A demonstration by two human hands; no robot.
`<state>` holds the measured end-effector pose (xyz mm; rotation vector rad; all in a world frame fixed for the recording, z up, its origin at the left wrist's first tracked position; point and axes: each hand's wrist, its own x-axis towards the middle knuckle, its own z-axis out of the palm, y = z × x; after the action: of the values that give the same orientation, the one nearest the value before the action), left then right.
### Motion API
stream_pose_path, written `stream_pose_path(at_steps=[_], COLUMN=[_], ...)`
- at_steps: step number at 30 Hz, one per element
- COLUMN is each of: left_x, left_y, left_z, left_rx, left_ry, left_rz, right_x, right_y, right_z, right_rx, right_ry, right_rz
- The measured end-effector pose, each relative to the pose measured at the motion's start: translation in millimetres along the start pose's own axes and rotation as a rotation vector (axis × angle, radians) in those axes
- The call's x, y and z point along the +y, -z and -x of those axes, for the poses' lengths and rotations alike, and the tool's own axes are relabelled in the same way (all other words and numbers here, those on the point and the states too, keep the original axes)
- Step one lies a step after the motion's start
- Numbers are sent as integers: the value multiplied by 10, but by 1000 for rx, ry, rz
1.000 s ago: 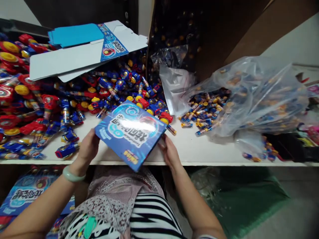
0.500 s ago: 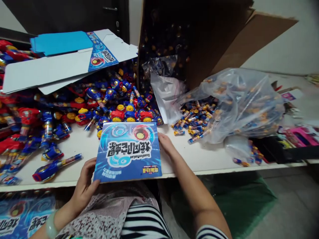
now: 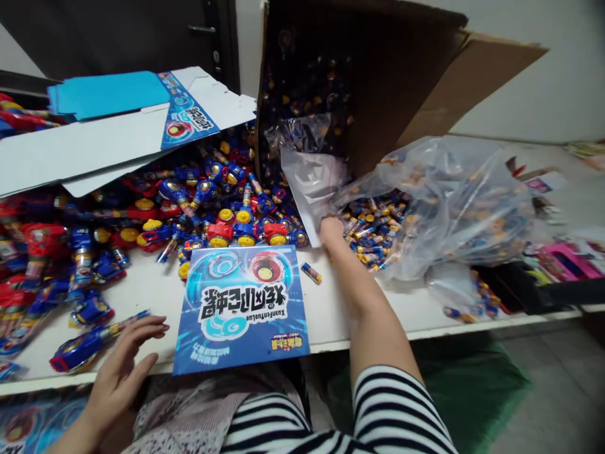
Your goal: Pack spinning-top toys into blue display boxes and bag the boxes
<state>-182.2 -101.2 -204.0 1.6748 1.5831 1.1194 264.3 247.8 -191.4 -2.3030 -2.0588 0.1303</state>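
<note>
— Blue printed cardboard box [image 3: 241, 309], where is it?
— Flat on the white worktop [image 3: 331, 309], right in front of the person, its near edge hanging over the worktop's front. Neither hand touches it.
— The left hand [image 3: 120, 369]?
— Low, just left of the box, fingers [image 3: 142, 325] spread apart and holding nothing, the tips by a blue and red plastic toy launcher [image 3: 89, 340].
— And the right hand [image 3: 332, 230]?
— Stretched out past the box to the mouth of a clear plastic bag [image 3: 449, 189], in among the small blue and yellow tubes [image 3: 373, 230] spilling from it. Its fingers are hidden from me, so I can't tell whether they're closed. One loose tube [image 3: 311, 272] lies between box and wrist.
</note>
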Motion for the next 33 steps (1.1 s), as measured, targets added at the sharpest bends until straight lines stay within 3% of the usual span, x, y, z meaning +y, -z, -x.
stream_pose_path(at_steps=[5,8,12,16,19,21,23,25,27,30,32,33], left_x=[13,56,89,138,317,540,834,1162,1475,1811,1897,1892], left_y=[204,173,113,202,273,280,257,199,78,-265,-531,-636], left_z=[-184,-281,-323,-461,-818,-1170,-1540,-1859,-2092,-2329,-2482,-2566], left_rx=[116,137,88,51,61,73,106,159,138,-122,-300,-360], left_ry=[60,59,-61,-129,-151,-201,-283,-411,-614,-940,-1008,-976], left_rz=[71,109,52,-53,-83,-78,-55,-79,-171,-390,-553,-637], right_x=[101,119,130,46,-307,-694,-1122,-1497,-1768,-2000,-2070,-2074], right_y=[142,87,123,481,793,941,1025,1054,1046,1019,1013,1012], right_z=[3,137,234,158,138,255,527,928,1380,1975,2277,2402], right_rx=[63,30,85,248,365,420,357,107,-114,-226,-203,-187], right_ry=[-71,-35,-47,-29,34,203,573,1000,1285,1483,1546,1568], right_rz=[69,38,-70,-272,-464,-678,-876,-760,-461,-154,-74,-44])
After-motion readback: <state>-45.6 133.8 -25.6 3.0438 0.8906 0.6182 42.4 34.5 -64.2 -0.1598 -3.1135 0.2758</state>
